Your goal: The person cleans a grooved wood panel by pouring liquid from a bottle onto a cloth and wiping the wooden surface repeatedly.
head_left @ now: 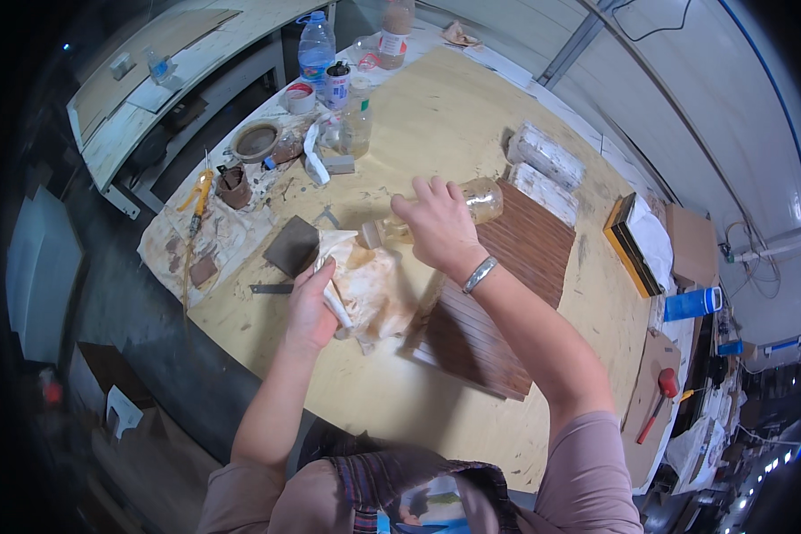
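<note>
My left hand (313,307) grips a white cloth (374,298) with orange-brown stains, which hangs over the table in front of me. In my right hand (440,224) is a clear bottle (483,200), tipped on its side with its mouth pointing left at the cloth's upper edge. Yellowish liquid shows inside it; whether any runs out, I cannot tell. Beneath my right forearm lies a brown grooved wooden panel (543,245), partly hidden by the arm. A dark square pad (292,247) rests just beyond my left hand, with a thin metal strip (271,288) nearer to me.
Two white wrapped blocks (547,153) sit at the panel's far end. Far left hold bottles, a tape roll (300,96), a round dish (255,141) and a brown-stained cup (233,187). Yellow-handled pliers (202,191) lie on a stained rag. A red-handled tool (659,405) is at right.
</note>
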A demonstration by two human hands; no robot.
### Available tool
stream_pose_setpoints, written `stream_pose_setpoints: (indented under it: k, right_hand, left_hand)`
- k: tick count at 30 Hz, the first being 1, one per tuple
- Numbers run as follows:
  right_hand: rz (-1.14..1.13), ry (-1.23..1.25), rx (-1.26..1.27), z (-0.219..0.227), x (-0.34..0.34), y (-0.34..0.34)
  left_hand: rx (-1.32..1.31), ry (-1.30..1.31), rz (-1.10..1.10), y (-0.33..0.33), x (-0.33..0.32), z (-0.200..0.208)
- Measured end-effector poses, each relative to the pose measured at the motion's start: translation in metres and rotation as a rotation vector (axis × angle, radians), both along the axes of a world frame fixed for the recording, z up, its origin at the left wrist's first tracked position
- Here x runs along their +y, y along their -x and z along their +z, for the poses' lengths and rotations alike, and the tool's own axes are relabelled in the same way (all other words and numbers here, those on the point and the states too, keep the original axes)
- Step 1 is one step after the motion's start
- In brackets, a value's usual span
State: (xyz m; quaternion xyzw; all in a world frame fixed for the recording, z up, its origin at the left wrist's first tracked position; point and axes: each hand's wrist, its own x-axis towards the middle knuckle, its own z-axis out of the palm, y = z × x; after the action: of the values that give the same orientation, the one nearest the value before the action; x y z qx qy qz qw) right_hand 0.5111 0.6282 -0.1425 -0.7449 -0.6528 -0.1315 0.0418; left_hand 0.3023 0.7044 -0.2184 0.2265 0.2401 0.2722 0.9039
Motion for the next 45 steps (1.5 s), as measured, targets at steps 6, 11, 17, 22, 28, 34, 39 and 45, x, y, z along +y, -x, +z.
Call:
stream_pose_setpoints:
  k: [6,11,17,22,28,34,39,45]
  right_hand:
    - [-0.025,-0.075,0.178,-0.023,0.019,0.004]
    - [-0.084,-0.257,0.559,-0.047,0.031,-0.009]
    - [-0.235,-0.511,1.240,-0.091,0.020,-0.035]
    - [-0.176,-0.422,1.350,-0.080,0.010,-0.026]
    - [-0.237,-0.259,1.275,-0.065,-0.119,-0.026]
    - [-0.376,0.128,0.663,-0.070,-0.286,0.029]
    - [-0.474,0.072,0.429,-0.100,-0.280,0.063]
    - [-0.562,0.026,0.431,-0.098,-0.298,0.058]
  left_hand:
    - [0.000,0.016,0.036,0.009,0.004,0.001]
    - [0.073,-0.021,0.037,0.013,0.005,-0.001]
    - [0.348,-0.398,-0.240,-0.005,-0.007,-0.006]
    - [0.289,-1.363,-0.251,-0.026,-0.070,-0.015]
    - [0.169,-2.074,-0.494,-0.046,-0.156,-0.073]
    - [0.179,-2.149,-0.472,-0.054,-0.161,-0.077]
    - [0.207,-2.169,-0.544,-0.042,-0.154,-0.066]
    - [0.603,-1.209,-0.481,-0.007,-0.077,-0.024]
